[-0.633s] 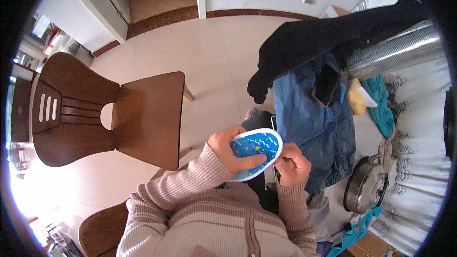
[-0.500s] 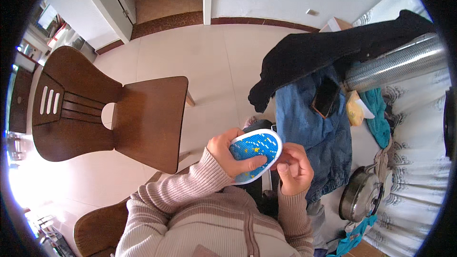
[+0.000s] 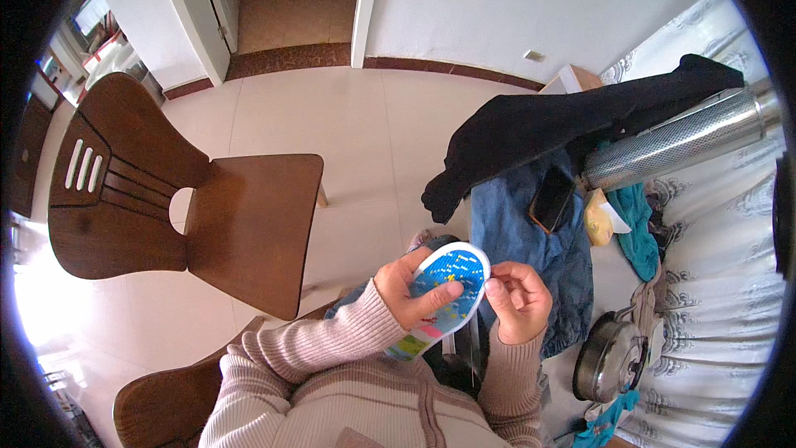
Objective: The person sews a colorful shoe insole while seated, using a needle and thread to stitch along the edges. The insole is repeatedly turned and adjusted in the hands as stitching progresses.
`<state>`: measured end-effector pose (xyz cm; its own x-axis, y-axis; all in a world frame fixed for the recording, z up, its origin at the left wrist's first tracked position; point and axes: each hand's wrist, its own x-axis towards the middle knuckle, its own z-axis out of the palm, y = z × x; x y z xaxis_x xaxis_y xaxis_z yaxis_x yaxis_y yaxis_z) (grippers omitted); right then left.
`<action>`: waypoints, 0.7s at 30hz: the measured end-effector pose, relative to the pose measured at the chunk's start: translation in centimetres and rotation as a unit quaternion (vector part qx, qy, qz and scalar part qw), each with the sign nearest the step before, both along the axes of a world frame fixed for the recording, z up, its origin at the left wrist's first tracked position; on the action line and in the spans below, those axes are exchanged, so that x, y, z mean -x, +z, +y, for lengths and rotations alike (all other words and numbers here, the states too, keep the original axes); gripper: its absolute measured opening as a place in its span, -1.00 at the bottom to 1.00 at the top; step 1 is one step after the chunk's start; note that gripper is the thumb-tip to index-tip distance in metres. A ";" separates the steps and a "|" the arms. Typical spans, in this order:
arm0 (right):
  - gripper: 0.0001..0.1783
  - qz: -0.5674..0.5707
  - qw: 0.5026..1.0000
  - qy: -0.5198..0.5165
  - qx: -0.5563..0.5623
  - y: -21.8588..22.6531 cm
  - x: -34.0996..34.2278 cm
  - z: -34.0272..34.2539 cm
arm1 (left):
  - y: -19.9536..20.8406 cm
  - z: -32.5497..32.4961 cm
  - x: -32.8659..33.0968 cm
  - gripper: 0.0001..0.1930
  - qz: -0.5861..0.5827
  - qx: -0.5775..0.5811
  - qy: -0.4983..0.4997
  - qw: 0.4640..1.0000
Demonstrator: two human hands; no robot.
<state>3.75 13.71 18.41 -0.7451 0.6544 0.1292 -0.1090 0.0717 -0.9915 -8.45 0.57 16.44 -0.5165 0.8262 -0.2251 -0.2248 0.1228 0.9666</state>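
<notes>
My left hand (image 3: 406, 294) grips a stitched insole (image 3: 469, 265), thumb lying across its face and fingers underneath. White trim runs round the insole; its face is blue with white dashes and small yellow shapes, turning pink and green toward the lower end. It is tilted, its rounded end up and to the right. At that end's right edge, my right hand (image 3: 521, 303) is closed with thumb and forefinger pinched together. Anything as fine as a needle or thread between those fingertips is too small to make out.
A brown wooden chair (image 3: 253, 224) stands to the left, another chair (image 3: 170, 394) at lower left. On the right are blue jeans (image 3: 514, 224) under black cloth (image 3: 531, 133), a phone (image 3: 551, 199), a perforated metal cylinder (image 3: 680, 145), teal cloth (image 3: 634, 228) and a lidded pot (image 3: 612, 361).
The insole has tipped so more of its pink and green lower part shows. My right fingers have come from behind its edge into a pinch beside it. The whole view has shifted slightly.
</notes>
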 end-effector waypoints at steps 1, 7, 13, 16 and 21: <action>-0.81 -0.011 0.999 0.016 -0.025 0.4 0.0 0.2 | 0.3 -0.1 0.1 -0.53 -0.006 -0.008 -0.013 1.000; -0.76 -0.023 0.971 -0.011 -0.240 3.0 0.4 0.3 | 1.7 0.2 0.1 -0.62 -0.095 -0.038 -0.029 0.994; -0.65 -0.001 0.829 -0.047 -0.557 5.0 0.6 0.5 | 2.5 0.4 -0.5 -0.72 -0.051 -0.079 -0.001 0.996; -0.72 0.004 0.783 -0.051 -0.620 5.1 0.8 0.5 | 2.8 0.7 -0.8 -0.69 -0.037 -0.083 0.008 0.996; -0.80 0.040 0.744 -0.051 -0.665 4.7 -0.6 -0.7 | 3.3 0.9 -1.2 -0.65 0.069 -0.047 0.049 0.995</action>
